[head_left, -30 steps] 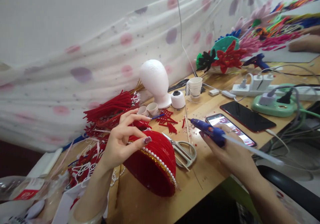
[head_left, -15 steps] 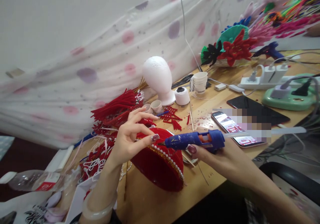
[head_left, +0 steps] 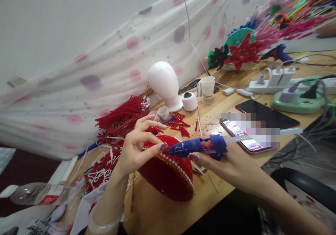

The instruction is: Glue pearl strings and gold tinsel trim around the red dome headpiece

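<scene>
My right hand (head_left: 223,161) is closed around a blue hot glue gun (head_left: 187,147), with a clear glue stick (head_left: 262,136) poking out of its back. The nozzle points left and meets the fingertips of my left hand (head_left: 140,142). There my left thumb and forefinger are pinched together, while the other fingers stay loosely bent. Whatever lies in that pinch is too small to make out. Just under both hands a red velvet hat (head_left: 166,175) rests tilted on the table, edged with white pearl beads (head_left: 181,168) and gold trim.
Behind the hat stand a white foam head (head_left: 164,83), paper cups (head_left: 207,86) and red tasselled pieces (head_left: 118,112). A lit phone (head_left: 240,133), a dark tablet-like device (head_left: 267,112) and power strips (head_left: 296,100) with cables lie right. Left are a plastic bottle (head_left: 34,194) and bead strings (head_left: 101,175).
The glue gun has moved left, so its nozzle now reaches my left fingertips. My left hand and the hat hold nearly the same position. The camera view has shifted slightly.
</scene>
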`<state>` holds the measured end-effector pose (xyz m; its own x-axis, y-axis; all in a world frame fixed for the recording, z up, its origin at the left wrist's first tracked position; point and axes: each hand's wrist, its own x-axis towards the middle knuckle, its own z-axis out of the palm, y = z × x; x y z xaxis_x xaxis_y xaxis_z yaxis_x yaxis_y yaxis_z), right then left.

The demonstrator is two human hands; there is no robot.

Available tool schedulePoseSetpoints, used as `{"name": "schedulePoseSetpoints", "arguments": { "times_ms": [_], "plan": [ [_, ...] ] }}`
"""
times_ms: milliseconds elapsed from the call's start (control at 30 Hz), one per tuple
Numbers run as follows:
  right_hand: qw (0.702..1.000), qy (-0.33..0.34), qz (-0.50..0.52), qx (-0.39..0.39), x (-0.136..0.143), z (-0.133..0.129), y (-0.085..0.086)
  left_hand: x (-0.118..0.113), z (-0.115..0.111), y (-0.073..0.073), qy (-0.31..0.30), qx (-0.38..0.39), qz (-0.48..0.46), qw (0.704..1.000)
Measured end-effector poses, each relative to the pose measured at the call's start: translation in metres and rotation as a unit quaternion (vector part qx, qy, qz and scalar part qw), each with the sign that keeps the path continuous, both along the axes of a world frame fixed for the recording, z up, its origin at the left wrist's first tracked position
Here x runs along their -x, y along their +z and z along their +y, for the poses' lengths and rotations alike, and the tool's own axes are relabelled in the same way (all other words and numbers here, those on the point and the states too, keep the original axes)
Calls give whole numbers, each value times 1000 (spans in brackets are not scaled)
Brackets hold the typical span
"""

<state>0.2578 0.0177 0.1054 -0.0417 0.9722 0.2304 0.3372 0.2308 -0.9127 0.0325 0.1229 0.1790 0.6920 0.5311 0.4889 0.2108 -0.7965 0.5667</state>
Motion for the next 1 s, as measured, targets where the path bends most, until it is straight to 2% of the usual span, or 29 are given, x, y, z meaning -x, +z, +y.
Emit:
{"name": "schedulePoseSetpoints", "arguments": {
  "times_ms": [433,567,767,1000],
  "plan": [
    [999,17,49,-15,-6,-8,-1,1,0,-2,-11,-8,-3,1000],
    [1000,-2,27,3,-9,-10,-2,0,0,-2,-10,-10,-1,1000],
    [1000,10,3,18,-12,-10,-3,-2,-1,0,-7,-12,5,1000],
    [1000,13,-24,15,-14,-16,6,-1,-3,0,-5,-17,17,1000]
  ]
}}
